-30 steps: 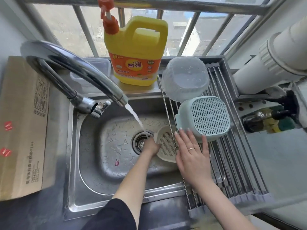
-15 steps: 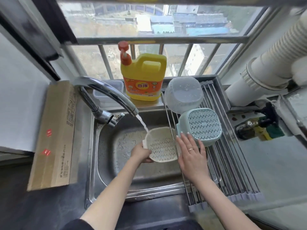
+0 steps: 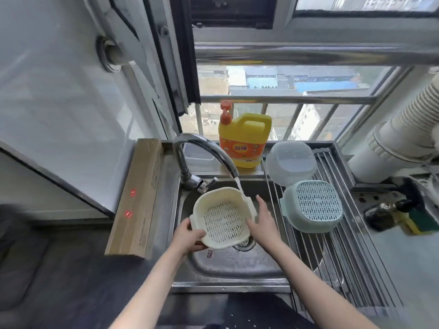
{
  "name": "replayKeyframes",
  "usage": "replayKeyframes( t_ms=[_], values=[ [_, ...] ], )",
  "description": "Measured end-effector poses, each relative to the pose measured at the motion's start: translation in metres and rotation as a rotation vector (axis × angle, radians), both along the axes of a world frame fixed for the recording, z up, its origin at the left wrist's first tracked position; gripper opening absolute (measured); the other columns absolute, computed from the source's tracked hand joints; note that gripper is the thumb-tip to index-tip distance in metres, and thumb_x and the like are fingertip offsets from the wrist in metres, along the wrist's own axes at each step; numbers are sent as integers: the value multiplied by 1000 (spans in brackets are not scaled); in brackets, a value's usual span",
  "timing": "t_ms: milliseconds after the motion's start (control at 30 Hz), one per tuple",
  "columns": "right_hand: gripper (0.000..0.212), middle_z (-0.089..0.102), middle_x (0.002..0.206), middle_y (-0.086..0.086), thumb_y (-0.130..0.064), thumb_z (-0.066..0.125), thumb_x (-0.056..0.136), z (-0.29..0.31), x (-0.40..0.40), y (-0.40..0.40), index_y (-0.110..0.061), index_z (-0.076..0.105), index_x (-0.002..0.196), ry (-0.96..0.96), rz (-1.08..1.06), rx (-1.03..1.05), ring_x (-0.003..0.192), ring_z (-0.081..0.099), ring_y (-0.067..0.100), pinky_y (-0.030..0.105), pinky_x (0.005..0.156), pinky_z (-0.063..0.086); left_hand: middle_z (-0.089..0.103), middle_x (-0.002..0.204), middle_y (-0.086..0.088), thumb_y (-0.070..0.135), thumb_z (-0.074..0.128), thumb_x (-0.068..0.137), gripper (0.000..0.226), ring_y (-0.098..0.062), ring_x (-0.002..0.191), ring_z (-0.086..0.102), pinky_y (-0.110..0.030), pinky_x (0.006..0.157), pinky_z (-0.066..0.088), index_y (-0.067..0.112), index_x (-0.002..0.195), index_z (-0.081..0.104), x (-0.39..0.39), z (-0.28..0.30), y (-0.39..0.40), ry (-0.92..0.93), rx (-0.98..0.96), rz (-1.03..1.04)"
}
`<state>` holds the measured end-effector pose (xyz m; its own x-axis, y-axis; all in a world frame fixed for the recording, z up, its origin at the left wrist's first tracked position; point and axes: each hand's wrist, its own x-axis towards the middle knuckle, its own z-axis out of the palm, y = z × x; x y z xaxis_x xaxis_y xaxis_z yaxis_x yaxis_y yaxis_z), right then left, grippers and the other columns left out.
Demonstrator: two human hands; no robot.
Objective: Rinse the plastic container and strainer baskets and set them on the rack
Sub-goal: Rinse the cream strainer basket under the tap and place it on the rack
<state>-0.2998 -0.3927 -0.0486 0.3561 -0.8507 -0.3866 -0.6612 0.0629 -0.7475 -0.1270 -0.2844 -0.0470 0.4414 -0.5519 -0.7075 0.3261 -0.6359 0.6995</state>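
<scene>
A cream strainer basket (image 3: 223, 218) is held tilted over the steel sink (image 3: 237, 260), its inside facing me. Water from the curved tap (image 3: 204, 148) falls onto its far right rim. My left hand (image 3: 188, 236) grips the basket's near left rim. My right hand (image 3: 263, 220) lies against its right side, fingers extended. A pale green strainer basket (image 3: 312, 205) rests upside down on the roll-up rack (image 3: 337, 257) at the right. Behind it a clear plastic container (image 3: 291, 162) also sits inverted on the rack.
A yellow detergent jug (image 3: 244, 141) with an orange pump stands on the ledge behind the sink. A long cardboard box (image 3: 137, 195) lies left of the sink. A sponge (image 3: 414, 222) and a dark bottle sit right of the rack, below a white duct pipe (image 3: 401, 136).
My left hand has lifted the cream basket from the sink bottom up under the running water. My right hand has left the green basket and come to the cream one. The view has tilted upward.
</scene>
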Motion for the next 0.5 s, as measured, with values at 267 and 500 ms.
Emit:
replayKeyframes(
  t_ms=[267, 500],
  values=[
    [24, 63, 105, -4, -14, 49, 92, 19, 29, -13, -23, 58, 113, -49, 46, 37, 99, 57, 17, 31, 82, 43, 54, 122, -17, 2, 61, 85, 45, -31, 83, 68, -34, 51, 59, 13, 121, 37, 14, 1, 13, 188, 24, -11],
    [30, 63, 104, 8, -39, 57, 88, 53, 73, -41, -19, 55, 109, 442, 389, -374, 94, 61, 28, 35, 75, 49, 65, 98, -19, -6, 47, 82, 39, -24, 65, 69, -38, 61, 60, 7, 119, 48, 10, 6, 10, 208, 14, -246]
  ],
)
